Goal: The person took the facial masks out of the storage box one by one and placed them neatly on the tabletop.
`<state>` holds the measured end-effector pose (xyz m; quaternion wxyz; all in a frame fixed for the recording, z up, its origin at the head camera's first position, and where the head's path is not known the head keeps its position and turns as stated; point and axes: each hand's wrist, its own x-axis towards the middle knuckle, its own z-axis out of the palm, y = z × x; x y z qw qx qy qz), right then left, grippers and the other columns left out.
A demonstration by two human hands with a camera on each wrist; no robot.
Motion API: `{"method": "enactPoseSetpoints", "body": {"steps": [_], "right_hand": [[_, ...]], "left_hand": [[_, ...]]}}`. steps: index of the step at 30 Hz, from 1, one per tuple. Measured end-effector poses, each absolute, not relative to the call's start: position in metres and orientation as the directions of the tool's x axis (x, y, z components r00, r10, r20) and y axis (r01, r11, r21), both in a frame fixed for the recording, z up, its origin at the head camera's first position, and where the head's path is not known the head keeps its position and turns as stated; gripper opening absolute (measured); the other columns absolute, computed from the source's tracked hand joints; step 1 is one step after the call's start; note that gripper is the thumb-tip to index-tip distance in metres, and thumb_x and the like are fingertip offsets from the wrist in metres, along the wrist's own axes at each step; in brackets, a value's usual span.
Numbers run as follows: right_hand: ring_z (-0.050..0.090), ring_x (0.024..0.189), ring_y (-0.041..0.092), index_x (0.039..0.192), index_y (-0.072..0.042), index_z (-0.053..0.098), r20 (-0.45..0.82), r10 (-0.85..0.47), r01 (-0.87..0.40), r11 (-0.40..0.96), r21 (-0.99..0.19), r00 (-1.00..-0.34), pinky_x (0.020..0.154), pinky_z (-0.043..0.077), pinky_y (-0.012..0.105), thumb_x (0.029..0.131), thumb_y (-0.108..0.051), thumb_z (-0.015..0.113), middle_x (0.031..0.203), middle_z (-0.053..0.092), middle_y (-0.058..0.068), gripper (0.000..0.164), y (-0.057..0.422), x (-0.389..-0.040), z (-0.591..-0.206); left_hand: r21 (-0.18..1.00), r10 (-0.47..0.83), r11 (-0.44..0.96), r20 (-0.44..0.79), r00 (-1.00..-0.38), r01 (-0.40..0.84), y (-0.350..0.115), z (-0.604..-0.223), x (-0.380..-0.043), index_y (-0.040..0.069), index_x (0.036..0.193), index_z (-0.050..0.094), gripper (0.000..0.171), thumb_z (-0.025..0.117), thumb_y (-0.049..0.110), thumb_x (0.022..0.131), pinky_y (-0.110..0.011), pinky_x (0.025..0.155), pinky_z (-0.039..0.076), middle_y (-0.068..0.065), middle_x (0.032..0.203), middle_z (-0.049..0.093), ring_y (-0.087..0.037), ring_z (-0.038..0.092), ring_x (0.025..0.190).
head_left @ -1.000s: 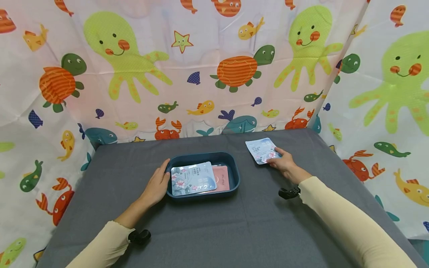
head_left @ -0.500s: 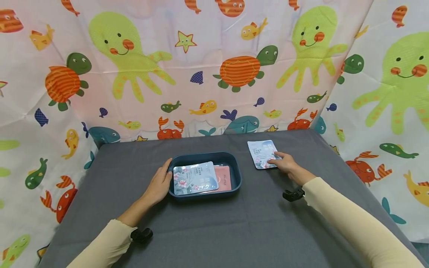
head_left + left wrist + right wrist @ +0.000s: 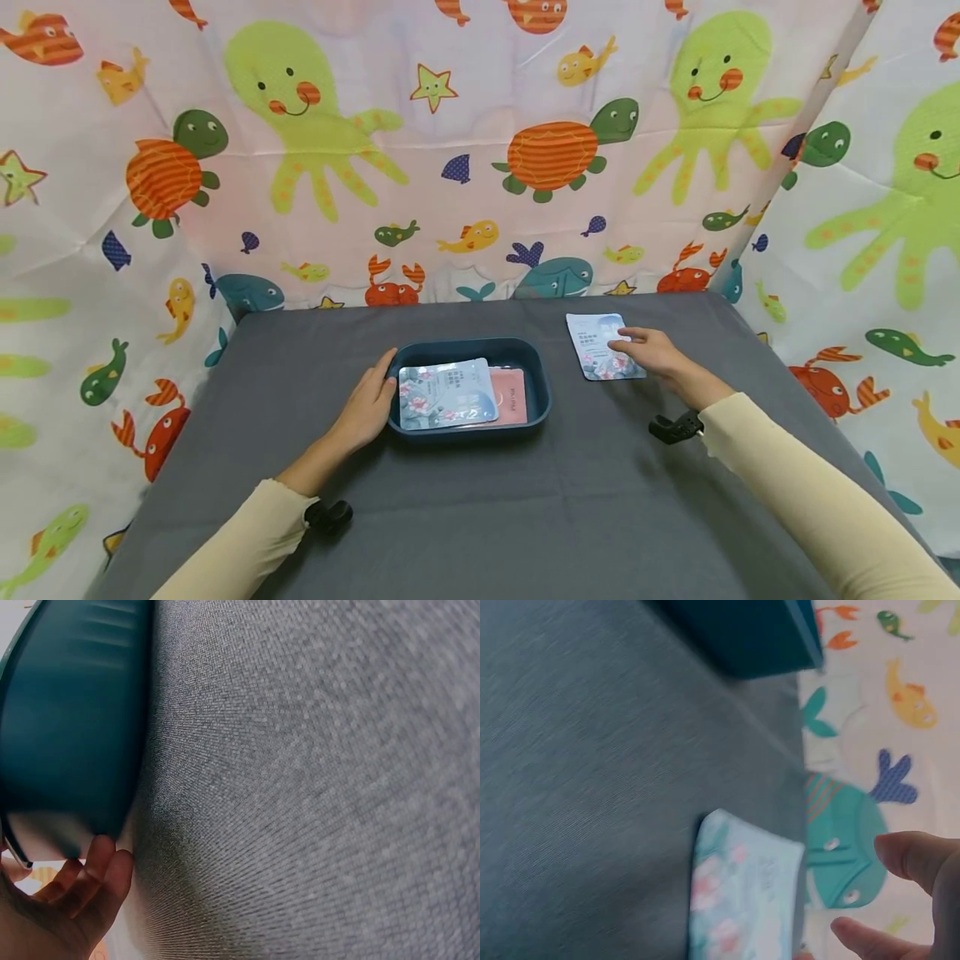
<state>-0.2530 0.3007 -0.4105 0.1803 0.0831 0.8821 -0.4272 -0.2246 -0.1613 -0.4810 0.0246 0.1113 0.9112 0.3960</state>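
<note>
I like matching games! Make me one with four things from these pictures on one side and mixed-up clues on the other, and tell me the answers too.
Things
1. tray
2. pink packet
3. left hand
4. right hand

Clues
A. partly covered by a blue flowery packet
B. thumb and a finger spread apart, by the loose packet outside the tray
C. dark blue, sitting on the grey cloth
D. touching one end of the tray

Right pairs
1-C, 2-A, 3-D, 4-B
</note>
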Motion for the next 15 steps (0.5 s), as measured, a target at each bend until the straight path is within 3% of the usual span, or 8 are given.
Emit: {"method": "enactPoseSetpoints", "body": {"steps": [7,15], "right_hand": [[0.026,0.15,0.045,0.16,-0.007,0.028,-0.345,-0.078,0.24,0.577,-0.781,-0.935,0.119,0.028,0.061,0.105,-0.041,0.049,0.164,0.027,0.026,0.068,0.284,-0.255,-0.391],[0.028,0.15,0.046,0.16,-0.01,0.029,-0.3,-0.2,0.151,0.541,-0.828,-0.933,0.118,0.028,0.062,0.105,-0.041,0.05,0.164,0.029,0.024,0.066,0.252,-0.252,-0.37]], "left_hand": [[0.729,0.225,0.66,0.036,-0.974,0.179,-0.159,-0.479,-0.226,0.013,0.162,0.021,0.055,0.034,0.023,0.11,-0.063,0.113,0.034,-0.026,0.152,0.041,-0.04,0.045,0.134],[0.73,0.219,0.661,0.031,-0.975,0.172,-0.161,-0.48,-0.224,0.012,0.162,0.02,0.055,0.034,0.023,0.11,-0.063,0.112,0.035,-0.026,0.149,0.042,-0.039,0.047,0.131]]}}
